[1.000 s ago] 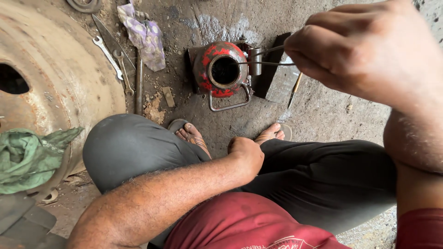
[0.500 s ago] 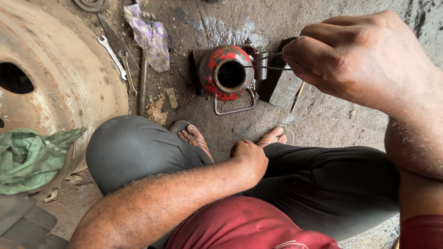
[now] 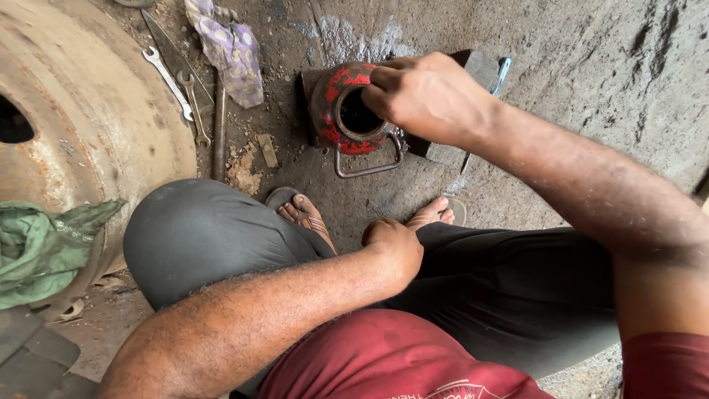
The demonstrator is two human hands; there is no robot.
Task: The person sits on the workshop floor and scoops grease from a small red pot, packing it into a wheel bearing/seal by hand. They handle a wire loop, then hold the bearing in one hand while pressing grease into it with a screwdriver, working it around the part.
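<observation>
The red can (image 3: 341, 111), a worn round vessel with a dark open mouth and a wire handle, stands on the dirty floor (image 3: 605, 89) just in front of the feet. The right hand (image 3: 428, 96) is curled at the can's rim, fingers closed narrowly as if on something small, though what is pinched there cannot be told. The left hand (image 3: 394, 246) is held in a loose fist, resting on the knee and holding nothing visible.

For the work at the rim to go well, the can is best kept steady and upright, and the pinching fingers kept directly over the mouth.

The can's inside is lost in shadow. A dark block (image 3: 473, 70) behind it is largely covered by the hand. Spanners (image 3: 177, 85) and a purple rag (image 3: 229, 48) lie near a rusty wheel (image 3: 81, 125), which is cut off at the left edge.
</observation>
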